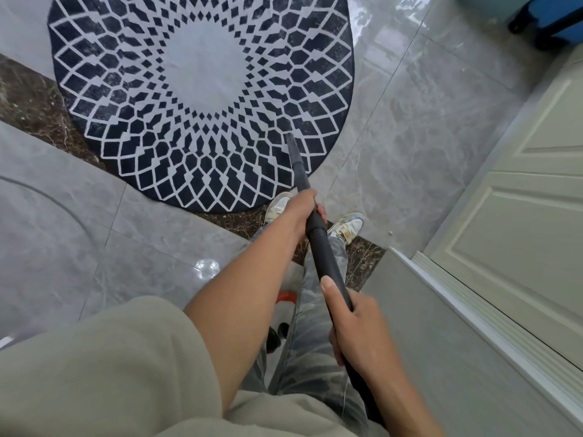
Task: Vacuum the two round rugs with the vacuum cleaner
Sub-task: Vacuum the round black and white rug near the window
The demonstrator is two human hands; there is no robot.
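A round rug (pixel 202 89) with a dark blue and white diamond pattern and a pale centre lies on the tiled floor ahead of me. A dark vacuum wand (pixel 318 241) slants from the lower right up to the rug, and its narrow nozzle tip (pixel 289 138) touches the rug's near right part. My left hand (pixel 299 216) grips the wand around its middle joint. My right hand (pixel 356 323) grips it lower down, thumb lying along the tube. Only this one rug is in view.
A cream panelled door (pixel 520 216) and its grey frame (pixel 457 326) stand close on the right. My shoes (pixel 345 227) stand at the rug's near edge. A red and white vacuum body (pixel 285 298) shows behind my legs. A blue object (pixel 549 20) sits at top right.
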